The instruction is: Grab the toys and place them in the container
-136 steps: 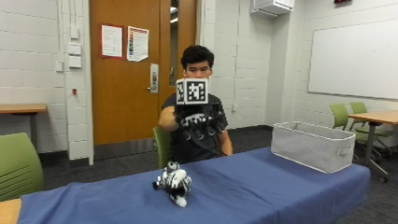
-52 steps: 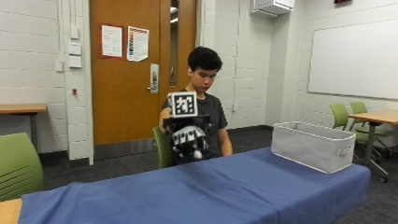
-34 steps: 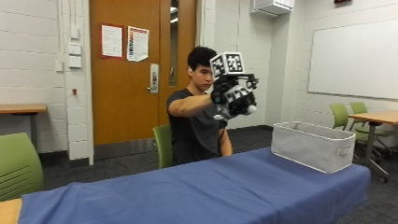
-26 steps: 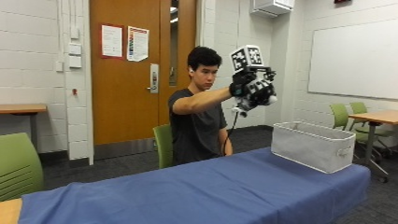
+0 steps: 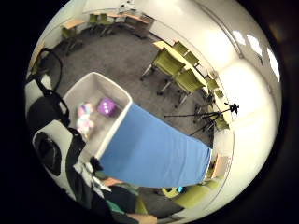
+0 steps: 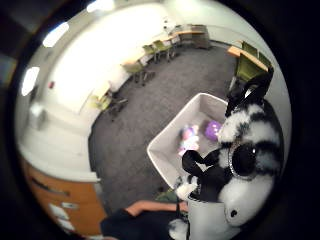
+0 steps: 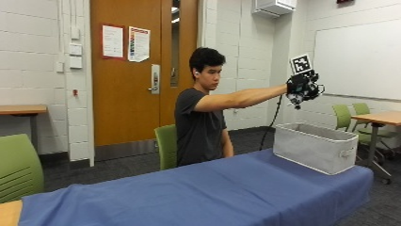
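From outside, the container's (image 7: 315,147) wall hides whatever lies inside; the zebra toy (image 6: 245,165) in the right hand (image 7: 303,87) is too small to make out there. Near the palm, the toy's body is cut off at 5 o'clock, and the pastel toys (image 5: 85,119) inside are blurred, perhaps plush

Bright, even ceiling light, faint shadows; palm views bow strongly at edges, outside view slightly soft.

The person (image 7: 200,120) wears a dark short-sleeved T-shirt (image 7: 197,127), and a bulky black glove covers the right hand (image 7: 302,88).
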Available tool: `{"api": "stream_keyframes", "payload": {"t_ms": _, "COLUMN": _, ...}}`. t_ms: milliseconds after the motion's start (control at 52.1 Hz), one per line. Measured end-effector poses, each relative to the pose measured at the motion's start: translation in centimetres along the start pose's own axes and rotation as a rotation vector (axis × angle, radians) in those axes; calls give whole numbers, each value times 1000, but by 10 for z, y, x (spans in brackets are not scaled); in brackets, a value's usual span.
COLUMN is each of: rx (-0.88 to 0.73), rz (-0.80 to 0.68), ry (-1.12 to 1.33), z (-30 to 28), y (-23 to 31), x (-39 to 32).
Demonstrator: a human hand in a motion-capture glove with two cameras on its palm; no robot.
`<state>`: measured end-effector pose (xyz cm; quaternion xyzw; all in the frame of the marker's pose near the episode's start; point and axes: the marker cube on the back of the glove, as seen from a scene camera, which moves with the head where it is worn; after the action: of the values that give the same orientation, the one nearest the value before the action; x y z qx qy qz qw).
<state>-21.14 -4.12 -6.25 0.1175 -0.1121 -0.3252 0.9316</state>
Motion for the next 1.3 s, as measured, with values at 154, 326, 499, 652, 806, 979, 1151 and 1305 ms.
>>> {"api": "stream_keyframes", "payload": {"t_ms": 154, "rx": -50, "rz": -101, "ry": 99, "z": 34, "y": -8, "x": 2}}
{"api": "stream_keyframes", "payload": {"t_ms": 326, "rx": -143, "rz": 170, "ry": 35, "z": 62, "y": -19, "x": -14}}
{"api": "stream_keyframes", "payload": {"t_ms": 499, "rx": -284, "rz": 271, "ry": 141, "z": 74, "y": -10, "x": 11}}
{"api": "stream_keyframes", "payload": {"t_ms": 652, "rx": -267, "rz": 306, "ry": 225, "z": 63, "y": 6, "x": 6}}
{"api": "stream_keyframes", "payload": {"t_ms": 806, "rx": -224, "rz": 169, "ry": 170, "z": 46, "y": 49, "x": -5}}
{"api": "stream_keyframes", "payload": {"t_ms": 979, "rx": -227, "rz": 414, "ry": 362, "z": 35, "y": 109, "x": 73}}
{"api": "stream_keyframes", "payload": {"t_ms": 1151, "rx": -212, "rz": 523, "ry": 323, "z": 27, "y": 182, "x": 142}}
{"api": "stream_keyframes", "payload": {"t_ms": 1305, "rx": -235, "rz": 558, "ry": 305, "z": 34, "y": 212, "x": 156}}
